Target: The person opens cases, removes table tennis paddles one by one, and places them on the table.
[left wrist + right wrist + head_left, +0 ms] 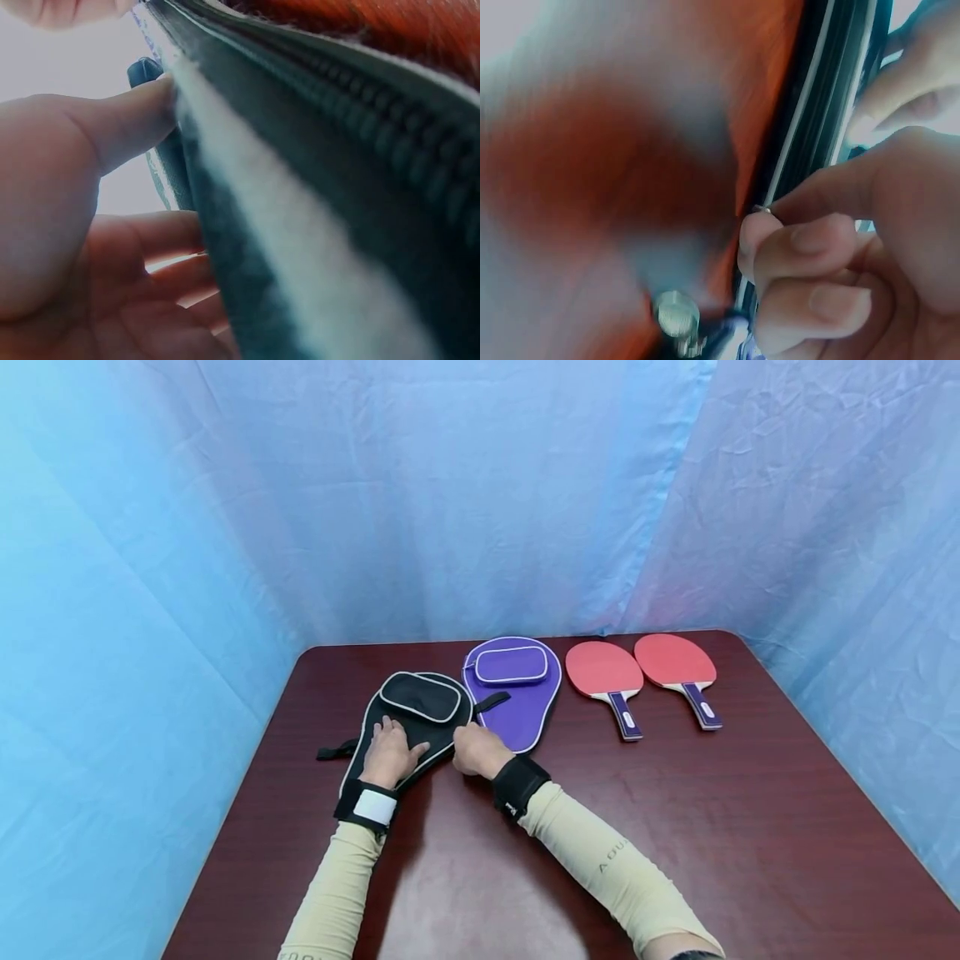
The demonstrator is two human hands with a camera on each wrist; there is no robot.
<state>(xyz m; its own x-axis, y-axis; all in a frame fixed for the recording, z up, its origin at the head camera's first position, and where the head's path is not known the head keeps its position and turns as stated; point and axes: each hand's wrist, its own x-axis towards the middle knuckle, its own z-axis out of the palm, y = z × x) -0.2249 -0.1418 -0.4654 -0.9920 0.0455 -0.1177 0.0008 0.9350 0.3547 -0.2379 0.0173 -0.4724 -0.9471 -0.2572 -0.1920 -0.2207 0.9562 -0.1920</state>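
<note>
A black paddle case (431, 735) with white piping and a front pocket lies tilted on the table. My left hand (388, 753) rests on it below the pocket, fingers extended and thumb spread; the left wrist view shows the thumb touching the case by its edge. Along that side runs a zipper (390, 112). At the case's right edge, my right hand (480, 750) pinches the small metal zipper pull (762, 210) between thumb and curled index finger. A purple paddle case (510, 708) lies just behind the right hand, close against the black one.
Two red table tennis paddles (603, 668) (675, 660) lie side by side at the back right, handles toward me. A black strap (336, 750) sticks out left of the black case, another strap (492, 701) overlaps the purple one. Blue curtains (450, 510) surround the brown table (712, 827).
</note>
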